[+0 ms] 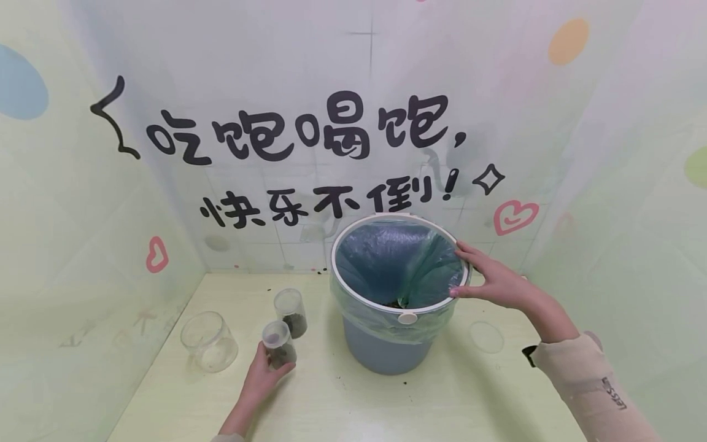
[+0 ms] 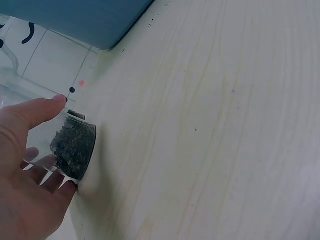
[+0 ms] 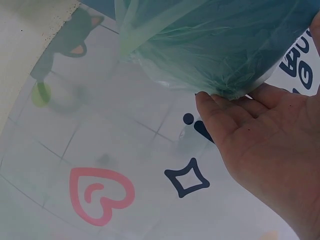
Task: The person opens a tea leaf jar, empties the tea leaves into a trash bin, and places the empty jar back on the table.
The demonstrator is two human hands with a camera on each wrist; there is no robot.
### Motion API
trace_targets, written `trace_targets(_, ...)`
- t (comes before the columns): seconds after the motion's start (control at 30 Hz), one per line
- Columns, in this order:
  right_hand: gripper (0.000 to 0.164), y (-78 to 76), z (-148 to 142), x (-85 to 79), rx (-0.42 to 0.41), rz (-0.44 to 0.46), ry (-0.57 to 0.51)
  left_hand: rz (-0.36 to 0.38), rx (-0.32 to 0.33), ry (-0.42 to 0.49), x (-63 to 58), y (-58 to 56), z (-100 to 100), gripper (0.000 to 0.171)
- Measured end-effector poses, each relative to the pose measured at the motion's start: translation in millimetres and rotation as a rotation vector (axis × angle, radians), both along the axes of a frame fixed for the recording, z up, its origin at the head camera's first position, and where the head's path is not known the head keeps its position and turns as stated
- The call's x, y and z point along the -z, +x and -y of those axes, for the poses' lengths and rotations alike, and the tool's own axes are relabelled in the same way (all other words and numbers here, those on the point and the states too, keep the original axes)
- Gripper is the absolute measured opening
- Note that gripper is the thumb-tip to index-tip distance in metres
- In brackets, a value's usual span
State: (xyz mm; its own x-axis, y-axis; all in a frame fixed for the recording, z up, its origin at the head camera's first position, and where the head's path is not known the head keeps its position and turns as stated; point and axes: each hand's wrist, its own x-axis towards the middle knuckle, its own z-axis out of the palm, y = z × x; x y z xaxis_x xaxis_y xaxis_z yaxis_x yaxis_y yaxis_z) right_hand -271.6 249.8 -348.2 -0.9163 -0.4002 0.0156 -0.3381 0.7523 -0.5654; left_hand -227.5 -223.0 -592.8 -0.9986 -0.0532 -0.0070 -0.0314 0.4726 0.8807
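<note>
My left hand [image 1: 264, 376] curls its thumb and fingers round a clear jar [image 2: 75, 145] standing on the table; dark, leaf-like bits fill its lower part. Just behind it is a second clear jar [image 1: 291, 312], also with dark contents. A blue-grey trash can [image 1: 386, 356] with a white rim stands upright at centre, lined with a green plastic bag [image 1: 353, 307] folded over its rim. On the can's right side my right hand [image 1: 497, 283] holds the rim, thumb at the near edge. Its fingertips touch the bag's outside in the right wrist view. A little dark matter shows inside the can.
A larger, wide clear jar [image 1: 210, 344] stands left of the small ones. Right of the can lies a clear round disc [image 1: 486, 337]. Dark specks dot the pale table [image 1: 353, 411]. Printed walls [image 1: 265, 49] close in the back and sides.
</note>
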Motion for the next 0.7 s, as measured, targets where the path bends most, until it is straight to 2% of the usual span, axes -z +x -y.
trace_targets(0.37,0.097,2.9,1.0,-1.2,-0.001,-0.003,0.003,0.019,-0.016,-0.003,-1.2,2.6,-1.1,0.078)
trace_targets(0.7,0.096,3.5,1.2,-0.9,0.000,-0.008,0.001,-0.006,-0.024,0.007,2.4,1.7,-0.4,0.074)
